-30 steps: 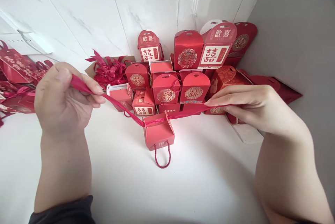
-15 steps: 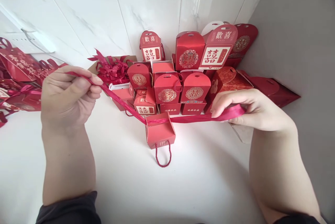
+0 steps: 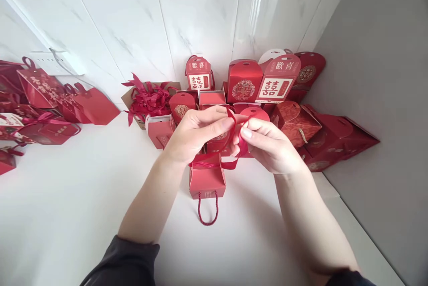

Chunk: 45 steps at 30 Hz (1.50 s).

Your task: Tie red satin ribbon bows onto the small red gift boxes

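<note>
- The dark-red ribbon point(image 3: 230, 166) ran across the upper part of a small red gift box point(image 3: 207, 181) and rose from there to the person's hands; whether it passed through a slot in the card, I could not tell.
- That box stood on the desk point(image 3: 234, 250), just in front of the stacked ones, a twisted cord handle point(image 3: 207, 223) looping out from its near side.
- The left hand point(image 3: 196, 135) pinched one length of the ribbon between thumb and fingers, above the box.
- The right hand point(image 3: 273, 144), close beside it, gripped ribbon in bent fingers; a slack loop hung below, to the right of the box's top.
- To my eye, the step in hand was crossing the two lengths to begin a knot; no finished bow showed on this box.
- The next move seemed to call for passing one length under the other, then an even pull from both sides, gentle enough not to crush or tip the light card.
- Behind stood more gift boxes point(image 3: 245, 82) by the tiled wall point(image 3: 197, 18), and to their left a brown carton point(image 3: 127, 99) heaped with loose ribbons point(image 3: 150, 101).
- Farther left sat another cluster of boxes point(image 3: 40, 87), one of them wearing a tied bow point(image 3: 45, 118).
</note>
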Each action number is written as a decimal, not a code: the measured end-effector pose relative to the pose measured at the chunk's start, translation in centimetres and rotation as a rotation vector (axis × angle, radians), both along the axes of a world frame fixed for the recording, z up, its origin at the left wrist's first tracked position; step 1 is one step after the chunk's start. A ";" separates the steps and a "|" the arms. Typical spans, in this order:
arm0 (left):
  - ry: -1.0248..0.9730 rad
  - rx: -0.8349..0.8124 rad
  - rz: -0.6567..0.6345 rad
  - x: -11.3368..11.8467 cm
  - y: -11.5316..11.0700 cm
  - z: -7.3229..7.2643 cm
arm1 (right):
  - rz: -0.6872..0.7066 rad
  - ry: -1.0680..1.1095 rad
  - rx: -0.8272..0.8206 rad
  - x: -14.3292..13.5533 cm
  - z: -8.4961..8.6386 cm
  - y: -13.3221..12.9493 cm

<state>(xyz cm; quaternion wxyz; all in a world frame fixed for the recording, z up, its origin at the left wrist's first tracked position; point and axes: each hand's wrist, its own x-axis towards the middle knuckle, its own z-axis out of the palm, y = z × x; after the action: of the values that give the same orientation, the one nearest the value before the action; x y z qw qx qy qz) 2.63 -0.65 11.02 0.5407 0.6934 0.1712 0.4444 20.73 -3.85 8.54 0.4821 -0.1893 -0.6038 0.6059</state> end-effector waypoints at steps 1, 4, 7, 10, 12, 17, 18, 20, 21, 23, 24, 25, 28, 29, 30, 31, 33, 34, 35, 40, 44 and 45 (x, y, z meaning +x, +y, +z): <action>-0.015 -0.016 -0.001 0.1 0.1 -0.3 | 0.008 0.012 -0.017 -0.1 -0.2 0.1; -0.108 -0.061 -0.001 -0.1 0.5 -0.7 | 0.028 0.033 -0.007 -0.1 -0.6 0.4; -0.138 -0.142 -0.147 -0.1 0.6 -0.9 | 0.053 0.012 0.020 -0.2 -0.9 0.5; -0.132 -0.215 -0.253 0.3 0.5 -1.2 | 0.085 -0.049 0.027 -0.3 -1.3 0.8; -0.136 -0.267 -0.284 0.6 0.5 -1.4 | 0.093 -0.069 0.038 -0.2 -1.5 0.9; -0.138 -0.231 -0.104 1.0 0.5 -1.6 | -0.075 -0.175 0.123 0.4 -0.9 0.6; -0.142 -0.181 -0.007 1.0 0.5 -1.5 | -0.175 -0.203 0.150 0.5 -0.7 0.4; -0.121 -0.061 0.198 1.1 0.3 -1.3 | -0.394 -0.218 0.208 0.6 -0.3 0.2; -0.092 -0.006 0.280 1.2 0.1 -1.2 | -0.481 -0.208 0.236 0.6 -0.2 0.1; -0.016 0.056 0.380 1.3 -0.2 -1.1 | -0.568 -0.191 0.274 0.5 -0.3 0.0; 0.016 0.064 0.398 1.4 -0.4 -1.1 | -0.584 -0.192 0.281 0.4 -0.3 0.1; 0.043 0.059 0.394 1.5 -0.5 -1.2 | -0.597 -0.194 0.284 0.3 -0.4 0.1; 0.080 0.021 0.346 1.8 -0.8 -1.3 | -0.632 -0.192 0.281 0.1 -0.7 0.2; 0.090 0.002 0.327 1.8 -0.8 -1.4 | -0.645 -0.190 0.282 0.0 -0.8 0.2; 0.107 -0.026 0.300 1.8 -0.8 -1.4 | -0.661 -0.189 0.285 0.1 -0.8 0.2; 0.128 -0.062 0.265 1.8 -0.8 -1.4 | -0.681 -0.189 0.293 0.1 -0.8 0.2; 0.171 -0.125 0.189 1.8 -0.7 -1.4 | -0.737 -0.188 0.312 0.2 -0.7 0.1; 0.188 -0.141 0.162 1.8 -0.6 -1.4 | -0.770 -0.185 0.325 0.3 -0.6 0.0; 0.202 -0.146 0.143 1.8 -0.6 -1.4 | -0.803 -0.182 0.340 0.3 -0.5 -0.1; 0.131 -0.192 0.077 2.4 -0.8 -1.6 | -0.923 -0.165 0.416 0.2 -0.1 -0.3; 0.006 -0.244 0.116 3.0 -0.8 -2.2 | -1.005 -0.183 0.413 0.0 -0.2 -0.2; -0.006 -0.254 0.122 3.0 -0.8 -2.4 | -1.031 -0.195 0.421 -0.1 -0.3 -0.1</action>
<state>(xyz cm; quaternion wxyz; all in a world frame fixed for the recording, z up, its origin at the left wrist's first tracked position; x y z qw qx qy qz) 5.68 -1.41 8.65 0.5967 0.6065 0.2662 0.4530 20.66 -3.96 8.23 0.6850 -0.4147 -0.5828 0.1382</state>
